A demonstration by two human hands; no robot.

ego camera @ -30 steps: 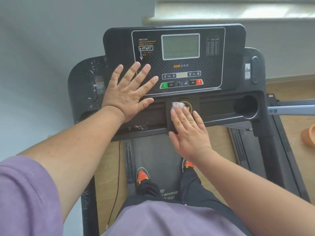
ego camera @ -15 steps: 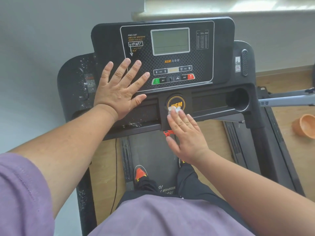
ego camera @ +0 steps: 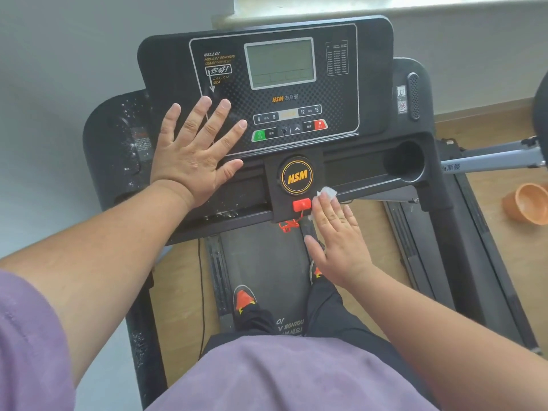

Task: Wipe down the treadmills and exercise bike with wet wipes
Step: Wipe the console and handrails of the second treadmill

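— What's different with the right hand (ego camera: 336, 240)?
— It slides down and to the right, off the round HSM badge (ego camera: 297, 175), which now shows whole.
— And the wet wipe (ego camera: 326, 192)?
— It travels along under the fingertips (flat, pressing) to the panel's lower right edge, beside the red safety key (ego camera: 302, 204), now uncovered.

Daylight, soft and bright. Light comes from window ledge (ego camera: 385, 7) at top, washed out almost white there. Wall (ego camera: 59, 69) plain grey, evenly lit, no hard shadows. Black treadmill console (ego camera: 178, 60) dull with pale sheen; grey screen (ego camera: 280, 63) easy to see, no strong glare. Small print on console fuzzy. Wet specks on left side catch light. Straight lines bend near edges, wide lens. Purple shirt (ego camera: 281, 378) at bottom soft, a bit blurry.
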